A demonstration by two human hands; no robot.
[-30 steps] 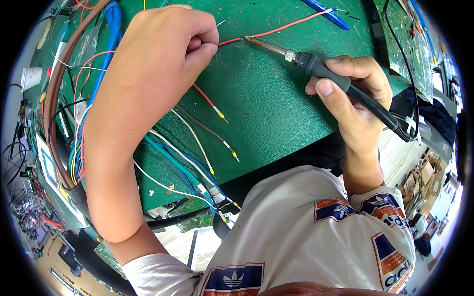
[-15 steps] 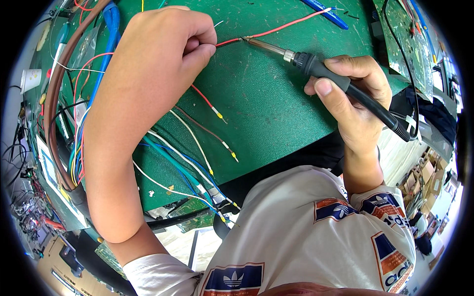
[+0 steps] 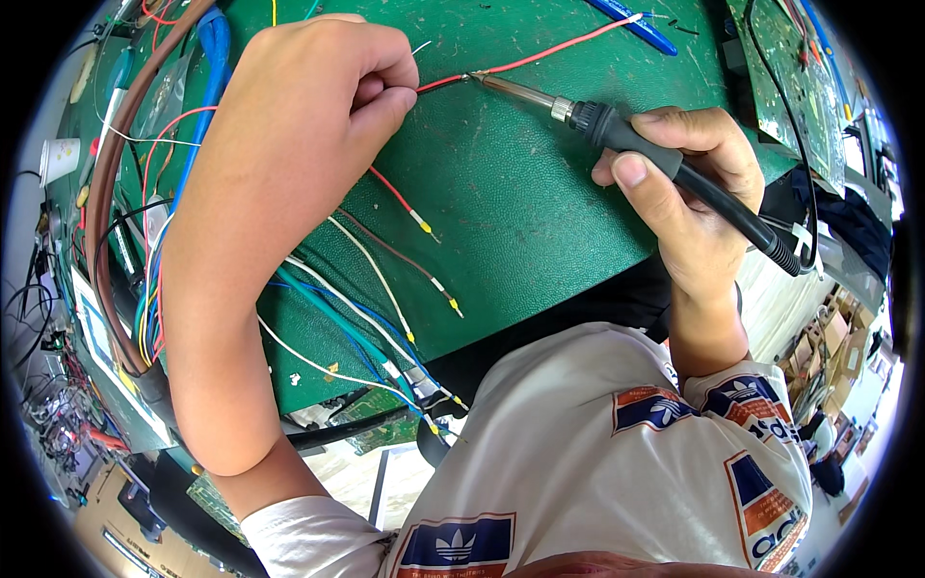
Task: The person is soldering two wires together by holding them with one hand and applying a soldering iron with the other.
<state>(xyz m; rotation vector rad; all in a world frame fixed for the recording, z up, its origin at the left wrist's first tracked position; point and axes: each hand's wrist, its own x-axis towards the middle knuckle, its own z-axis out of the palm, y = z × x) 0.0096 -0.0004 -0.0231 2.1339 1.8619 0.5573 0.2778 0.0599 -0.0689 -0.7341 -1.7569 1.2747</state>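
Note:
My left hand (image 3: 352, 82) is closed in a pinch at the top of the green mat, holding a red wire (image 3: 564, 50) that runs out to the right from its fingertips. A thin silvery strand (image 3: 422, 46) pokes out above the same fingers; its other end is hidden. In my right hand (image 3: 713, 183) is a soldering iron (image 3: 599, 123) with a dark grip and black cord. Its metal tip meets the red wire at a bare, dark joint, a short way right of my left fingertips.
Blue-handled pliers or a similar tool (image 3: 647, 32) lie at the top right. Several tipped wires (image 3: 409, 207) spread below my left forearm. Thick brown (image 3: 109, 173) and blue cables (image 3: 214, 67) run along the left. Green circuit boards (image 3: 785, 91) stand at the right.
My left hand and the red wire have shifted very slightly left. The iron's tip stays at the joint, and my right hand has hardly moved.

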